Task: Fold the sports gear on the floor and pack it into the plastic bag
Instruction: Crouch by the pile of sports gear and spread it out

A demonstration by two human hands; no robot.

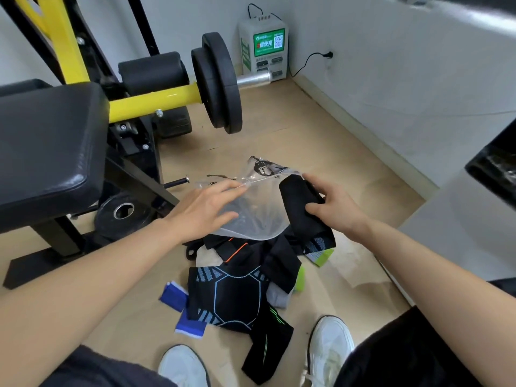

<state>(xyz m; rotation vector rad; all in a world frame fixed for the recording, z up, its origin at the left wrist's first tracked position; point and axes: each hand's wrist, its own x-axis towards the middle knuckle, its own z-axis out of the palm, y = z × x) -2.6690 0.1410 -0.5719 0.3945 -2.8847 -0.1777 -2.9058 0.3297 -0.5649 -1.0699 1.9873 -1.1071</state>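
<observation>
the white charging box (pixel 262 48) by the wall carries a green panel (pixel 268 41) with a white logo line too small to read, a qr code (pixel 278 41) at its right, and beneath it a red "5" followed by white "倍快充". the plastic bag (pixel 251 219) bears a black print (pixel 264 167), crumpled and unreadable.

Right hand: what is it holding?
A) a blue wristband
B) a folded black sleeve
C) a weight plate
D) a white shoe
B: the right hand has its fingers and thumb curled round the black sleeve, right next to the bag.
</observation>
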